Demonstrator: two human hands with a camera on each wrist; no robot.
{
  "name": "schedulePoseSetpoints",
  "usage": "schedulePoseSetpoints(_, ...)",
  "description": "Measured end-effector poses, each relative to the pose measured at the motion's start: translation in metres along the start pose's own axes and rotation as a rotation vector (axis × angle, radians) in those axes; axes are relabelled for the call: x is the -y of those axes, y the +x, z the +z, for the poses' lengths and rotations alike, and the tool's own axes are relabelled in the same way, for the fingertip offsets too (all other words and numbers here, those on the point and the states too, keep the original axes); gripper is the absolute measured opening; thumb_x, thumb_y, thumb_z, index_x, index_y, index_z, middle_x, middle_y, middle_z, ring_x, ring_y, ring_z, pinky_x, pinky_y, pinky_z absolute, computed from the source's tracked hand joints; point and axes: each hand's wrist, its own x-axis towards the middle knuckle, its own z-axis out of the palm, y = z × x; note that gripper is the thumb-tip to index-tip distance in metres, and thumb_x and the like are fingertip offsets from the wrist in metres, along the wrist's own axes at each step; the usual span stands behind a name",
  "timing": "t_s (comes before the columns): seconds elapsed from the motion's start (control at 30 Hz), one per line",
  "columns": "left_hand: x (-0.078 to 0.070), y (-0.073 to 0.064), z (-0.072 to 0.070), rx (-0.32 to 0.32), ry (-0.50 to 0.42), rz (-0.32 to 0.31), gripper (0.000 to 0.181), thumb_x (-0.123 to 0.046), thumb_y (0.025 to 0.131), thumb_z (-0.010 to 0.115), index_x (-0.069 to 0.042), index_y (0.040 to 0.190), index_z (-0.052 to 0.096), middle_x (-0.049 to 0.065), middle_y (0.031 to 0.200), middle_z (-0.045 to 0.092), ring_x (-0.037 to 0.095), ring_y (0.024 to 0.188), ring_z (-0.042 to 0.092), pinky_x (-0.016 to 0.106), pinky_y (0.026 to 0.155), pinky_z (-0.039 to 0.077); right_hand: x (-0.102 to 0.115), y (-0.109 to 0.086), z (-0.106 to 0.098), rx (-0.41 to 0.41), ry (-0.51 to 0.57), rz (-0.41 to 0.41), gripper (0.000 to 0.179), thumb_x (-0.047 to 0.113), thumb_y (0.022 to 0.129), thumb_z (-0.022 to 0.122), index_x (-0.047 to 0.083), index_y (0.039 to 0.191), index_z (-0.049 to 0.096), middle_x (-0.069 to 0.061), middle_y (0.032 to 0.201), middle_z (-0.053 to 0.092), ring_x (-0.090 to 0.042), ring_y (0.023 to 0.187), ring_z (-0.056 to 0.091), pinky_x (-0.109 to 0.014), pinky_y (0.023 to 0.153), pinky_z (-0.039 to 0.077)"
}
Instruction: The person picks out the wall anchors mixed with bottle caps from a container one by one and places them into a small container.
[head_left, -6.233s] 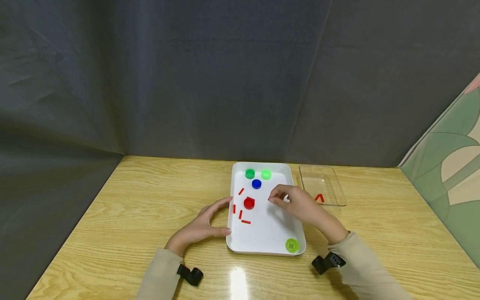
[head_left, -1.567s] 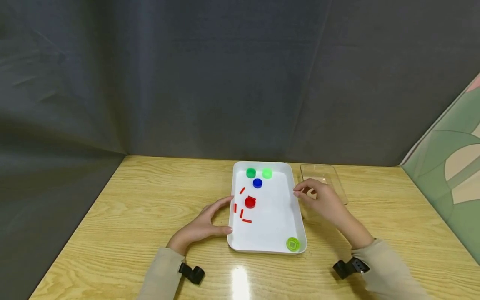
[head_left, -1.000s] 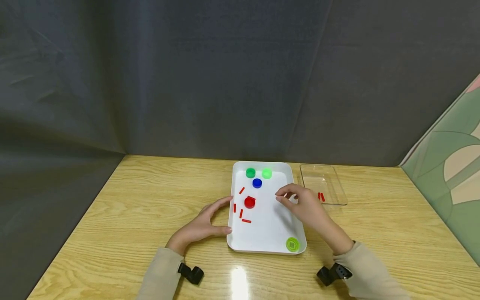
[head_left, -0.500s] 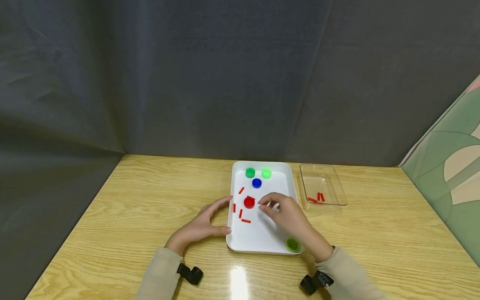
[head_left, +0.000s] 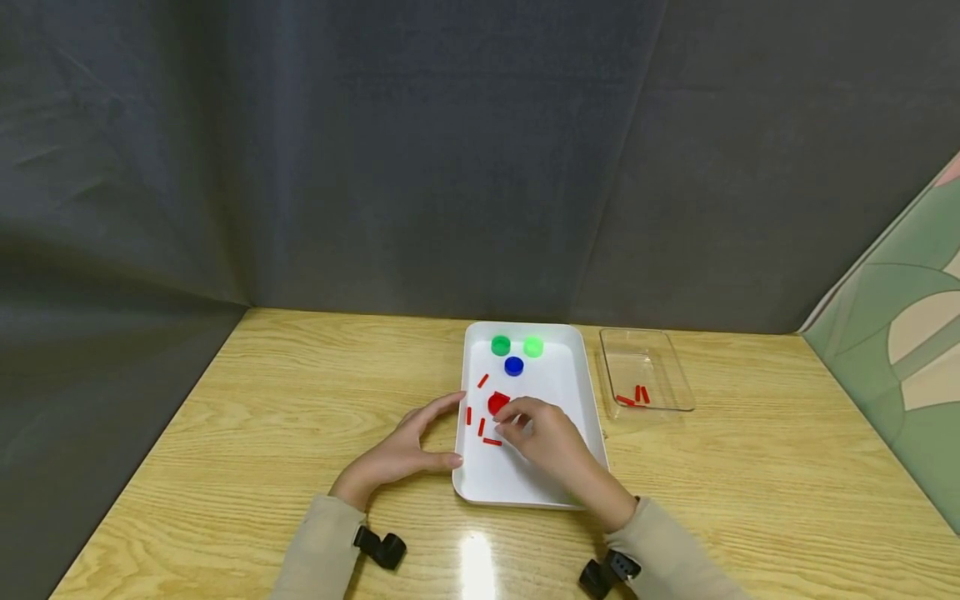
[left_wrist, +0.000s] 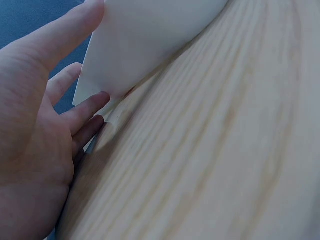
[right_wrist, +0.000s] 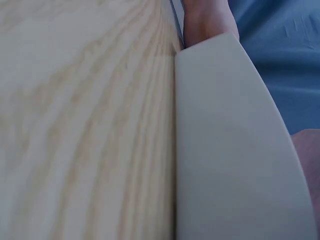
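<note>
My left hand (head_left: 401, 454) rests at the left wall of a white tray (head_left: 551, 383), thumb and fingers spread along its outside. In the left wrist view the left hand (left_wrist: 45, 120) touches that wall with nearly straight fingers. My right hand (head_left: 547, 433) reaches low into the tray, thumb and forefinger a little apart beside a short red stick (head_left: 482, 427); nothing shows between them. Nearby lie another red stick (head_left: 492, 442) and a round red cap (head_left: 497, 403), partly covered by the fingers. More red sticks lie at the tray's left side.
Dark green (head_left: 500, 346), light green (head_left: 533, 347) and blue (head_left: 513, 367) caps sit toward the tray's far end. A clear box (head_left: 660, 367) with three red sticks stands to its right. A dark curtain (head_left: 450, 167) hangs behind the wooden table (head_left: 262, 433).
My right hand has moved from the clear box leftward and nearer across the tray to the red sticks. Its forearm now covers the yellow-green cap. The left hand stays put.
</note>
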Motion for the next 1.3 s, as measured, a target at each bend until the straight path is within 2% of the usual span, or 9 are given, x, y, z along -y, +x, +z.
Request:
schedulePoseSetpoints(0.17, 0.001, 0.0, 0.0, -0.007, -0.004, -0.011, 0.084, -0.034, 0.08, 0.084, -0.041, 0.15, 0.038, -0.007, 0.157, 0.033, 0.029, 0.144, 0.019, 0.067, 0.111, 0.016, 0.002, 0.0, 0.007, 0.023, 0.003, 0.03, 0.012, 0.003, 0.084, 0.076, 0.014, 0.087, 0.073, 0.008, 0.083, 0.066, -0.011, 0.073, 0.055, -0.029, 0.068, 0.048)
schedulePoseSetpoints(0.47, 0.0, -0.001, -0.001, -0.002, 0.004, -0.011, 0.083, -0.035, 0.081, 0.083, -0.04, 0.151, 0.038, -0.005, 0.157, 0.032, 0.03, 0.145, 0.018, 0.068, 0.111, 0.016, 0.001, 0.001, 0.014, 0.069, -0.034, 0.007, 0.011, 0.003, 0.083, 0.078, 0.011, 0.088, 0.072, 0.003, 0.087, 0.066, -0.015, 0.082, 0.058, -0.036, 0.078, 0.05)
schedulePoseSetpoints(0.87, 0.001, 0.001, -0.001, -0.004, 0.013, 0.005, 0.081, -0.032, 0.082, 0.082, -0.038, 0.15, 0.04, -0.006, 0.156, 0.034, 0.028, 0.144, 0.02, 0.065, 0.111, 0.017, -0.004, 0.001, 0.016, 0.116, -0.083, -0.076, 0.016, -0.001, 0.079, 0.08, 0.011, 0.087, 0.072, 0.004, 0.083, 0.062, -0.013, 0.076, 0.054, -0.028, 0.07, 0.047)
schedulePoseSetpoints(1.13, 0.003, 0.001, -0.001, -0.005, 0.008, -0.001, 0.081, -0.032, 0.082, 0.082, -0.039, 0.15, 0.039, -0.006, 0.157, 0.033, 0.029, 0.145, 0.019, 0.066, 0.111, 0.017, -0.004, 0.002, 0.017, 0.136, -0.119, -0.07, 0.014, 0.001, 0.081, 0.078, 0.014, 0.086, 0.073, 0.009, 0.073, 0.056, -0.01, 0.069, 0.049, -0.025, 0.063, 0.042)
schedulePoseSetpoints(1.3, 0.003, 0.002, -0.001, -0.003, 0.007, -0.002, 0.081, -0.032, 0.082, 0.082, -0.039, 0.15, 0.04, -0.006, 0.156, 0.034, 0.029, 0.144, 0.019, 0.066, 0.111, 0.017, -0.002, 0.001, 0.015, 0.146, -0.128, -0.053, 0.014, -0.001, 0.083, 0.074, 0.013, 0.086, 0.074, 0.008, 0.073, 0.056, -0.01, 0.07, 0.049, -0.025, 0.063, 0.043)
